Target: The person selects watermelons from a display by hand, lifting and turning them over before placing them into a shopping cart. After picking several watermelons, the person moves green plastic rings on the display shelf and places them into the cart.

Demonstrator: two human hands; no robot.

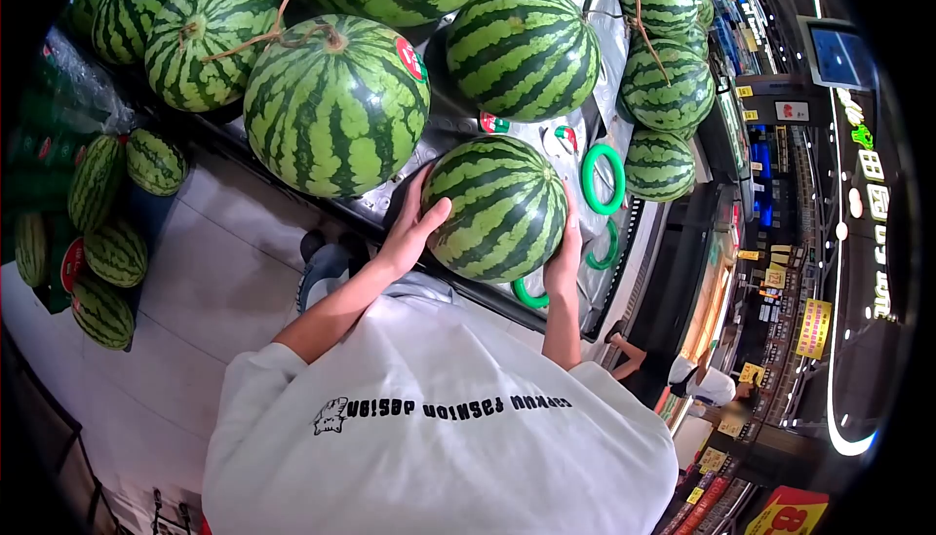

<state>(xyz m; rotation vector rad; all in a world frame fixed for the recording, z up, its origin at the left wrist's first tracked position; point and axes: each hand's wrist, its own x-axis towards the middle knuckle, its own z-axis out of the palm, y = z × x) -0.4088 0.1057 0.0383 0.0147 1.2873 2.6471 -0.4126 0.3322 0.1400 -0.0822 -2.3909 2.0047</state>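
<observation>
A round striped watermelon (495,210) is between my two hands at the near edge of the display stand (585,282). My left hand (409,228) presses against its left side, thumb lying over the front. On the opposite side my right hand (565,243) cups the rind, its fingers partly hidden behind the fruit. A larger watermelon (336,106) with a red sticker lies just beyond my left hand. Green rings (603,179) rest on the stand to the right of my right hand. Whether the held watermelon touches the stand is hidden.
Several more watermelons (524,53) fill the far part of the stand. Smaller oblong melons (102,311) sit at the lower left beside the tiled floor (214,272). Another person in white (704,381) is at the right, near shelves with yellow price signs (812,328).
</observation>
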